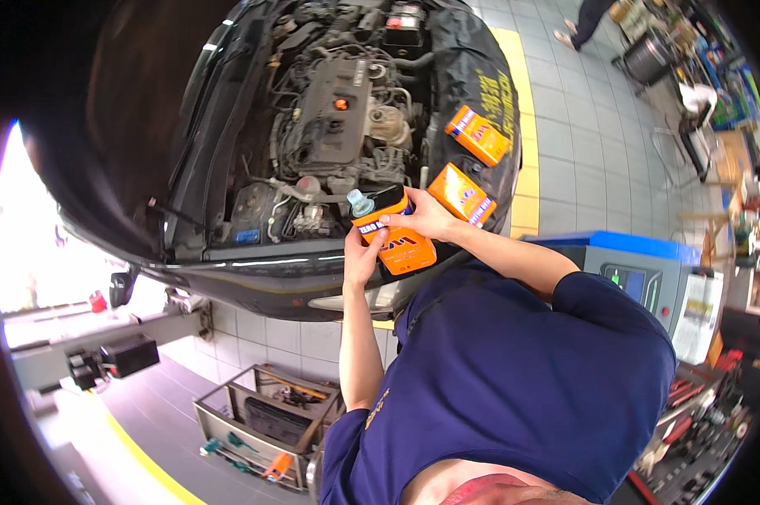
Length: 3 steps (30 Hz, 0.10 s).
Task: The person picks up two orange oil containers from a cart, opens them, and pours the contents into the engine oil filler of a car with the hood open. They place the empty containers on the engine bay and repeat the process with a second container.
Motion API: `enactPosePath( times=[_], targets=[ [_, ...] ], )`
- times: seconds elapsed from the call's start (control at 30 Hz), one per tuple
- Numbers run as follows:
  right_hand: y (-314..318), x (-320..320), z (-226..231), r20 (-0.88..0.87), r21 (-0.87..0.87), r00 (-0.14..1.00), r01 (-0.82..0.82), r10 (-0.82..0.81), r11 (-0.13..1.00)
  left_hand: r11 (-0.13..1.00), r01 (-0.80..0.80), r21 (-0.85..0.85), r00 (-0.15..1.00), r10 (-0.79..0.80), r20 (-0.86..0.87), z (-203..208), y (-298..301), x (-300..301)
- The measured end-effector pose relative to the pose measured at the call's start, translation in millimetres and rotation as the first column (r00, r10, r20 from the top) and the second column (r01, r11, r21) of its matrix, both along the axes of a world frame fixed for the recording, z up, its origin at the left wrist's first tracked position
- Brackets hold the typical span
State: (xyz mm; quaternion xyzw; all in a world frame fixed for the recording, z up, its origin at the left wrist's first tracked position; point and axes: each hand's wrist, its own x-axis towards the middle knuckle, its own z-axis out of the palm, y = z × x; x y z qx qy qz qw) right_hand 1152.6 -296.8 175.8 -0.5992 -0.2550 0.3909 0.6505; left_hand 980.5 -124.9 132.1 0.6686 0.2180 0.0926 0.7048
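Over the front edge of the engine bay, I hold an orange oil can (409, 254) with a blue band between both hands. A pale translucent spout or cap (361, 203) sticks out of its dark top. My left hand (364, 259) grips the can's left side. My right hand (429, 217) is closed round its right side, thumb across the front. Two similar orange cans lie to the right on a black fender cover (473, 50): the nearer can (462, 195) close to my right wrist, the farther can (479, 135) beyond it.
The car's engine (334, 118), with a small orange piece (340, 104) on it, lies ahead under the raised hood (136, 101). A grey-blue machine (641, 273) stands at right. A metal tool cart (266, 412) is lower left. Someone's leg (589, 23) shows far right.
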Motion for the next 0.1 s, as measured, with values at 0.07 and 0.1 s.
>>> enactPosePath(
  times=[0.07, 0.1],
  targets=[
    [-29, 7, -7, -0.029, -0.172, 0.998, 0.043, -0.049, 0.984, 1.0, -0.007, -0.025, 1.0, 0.008, 0.017, 9, -21, 5],
    [-39, 11, -11, -0.089, -0.267, 0.99, 0.082, -0.109, 0.96, 0.999, -0.02, -0.047, 0.999, 0.022, 0.04, 13, -30, 7]
  ],
)
